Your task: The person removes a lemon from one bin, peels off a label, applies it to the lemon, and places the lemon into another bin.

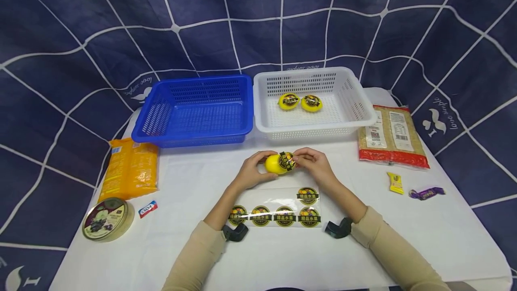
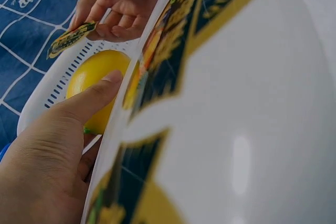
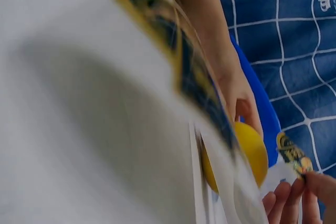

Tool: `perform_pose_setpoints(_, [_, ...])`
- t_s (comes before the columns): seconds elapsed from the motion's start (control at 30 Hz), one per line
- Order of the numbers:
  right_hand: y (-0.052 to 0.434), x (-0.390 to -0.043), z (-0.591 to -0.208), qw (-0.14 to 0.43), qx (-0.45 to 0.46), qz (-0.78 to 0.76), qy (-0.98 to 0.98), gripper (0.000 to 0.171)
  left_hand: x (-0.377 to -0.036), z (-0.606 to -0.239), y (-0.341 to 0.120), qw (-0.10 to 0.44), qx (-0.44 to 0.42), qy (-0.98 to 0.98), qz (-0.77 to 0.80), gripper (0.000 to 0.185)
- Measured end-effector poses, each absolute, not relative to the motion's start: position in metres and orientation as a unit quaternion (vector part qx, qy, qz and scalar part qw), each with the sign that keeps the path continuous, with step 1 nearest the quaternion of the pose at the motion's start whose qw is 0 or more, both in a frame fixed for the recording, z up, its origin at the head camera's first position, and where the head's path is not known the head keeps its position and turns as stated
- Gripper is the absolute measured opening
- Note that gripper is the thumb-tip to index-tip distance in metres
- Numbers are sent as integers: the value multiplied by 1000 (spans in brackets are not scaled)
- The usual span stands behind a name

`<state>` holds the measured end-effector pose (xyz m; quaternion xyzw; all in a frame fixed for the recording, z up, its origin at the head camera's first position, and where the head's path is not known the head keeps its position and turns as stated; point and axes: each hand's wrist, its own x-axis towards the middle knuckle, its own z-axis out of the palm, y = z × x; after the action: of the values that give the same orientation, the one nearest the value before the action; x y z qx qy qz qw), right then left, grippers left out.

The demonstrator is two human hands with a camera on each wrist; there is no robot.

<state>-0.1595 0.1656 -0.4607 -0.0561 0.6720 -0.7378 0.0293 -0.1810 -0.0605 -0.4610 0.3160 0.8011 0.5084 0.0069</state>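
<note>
My left hand point(image 1: 251, 172) grips a yellow lemon point(image 1: 272, 164) above the white table, thumb on the near side. In the left wrist view the lemon point(image 2: 97, 69) shows a green tip at its lower end. My right hand point(image 1: 318, 165) pinches the edge of a round black-and-gold fruit sticker point(image 1: 287, 161) between thumb and fingertips. That sticker point(image 3: 295, 156) stands apart from the lemon in the right wrist view. Below the hands lies a clear sticker sheet point(image 1: 262, 196) bearing several more of these stickers. The sheet's edge partly covers the lemon in both wrist views.
Behind the hands stand a blue basket point(image 1: 194, 140) and a white basket point(image 1: 307, 129) holding two stickered lemons point(image 1: 289, 101). An orange packet point(image 1: 131, 169), round tin point(image 1: 108, 219) and small sweet point(image 1: 147, 209) lie left. A grain bag point(image 1: 392, 136) and wrapped sweets point(image 1: 396, 183) lie right.
</note>
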Motion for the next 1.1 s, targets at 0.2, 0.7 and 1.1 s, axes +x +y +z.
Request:
perform_pose_setpoints(0.2, [171,-171,-454,74,-110,-685,717,24,-181,-461,-61,2,317,801,509,61])
perform_pose_setpoints(0.7, [156,-179,-435,72,-174,-622,760,15,-181,-457,-63,8,328,796,509,62])
perform_pose_setpoints(1.1, [145,-171,-433,-3,-160,-589,792,14,-180,-459,-63,10,334,792,511,60])
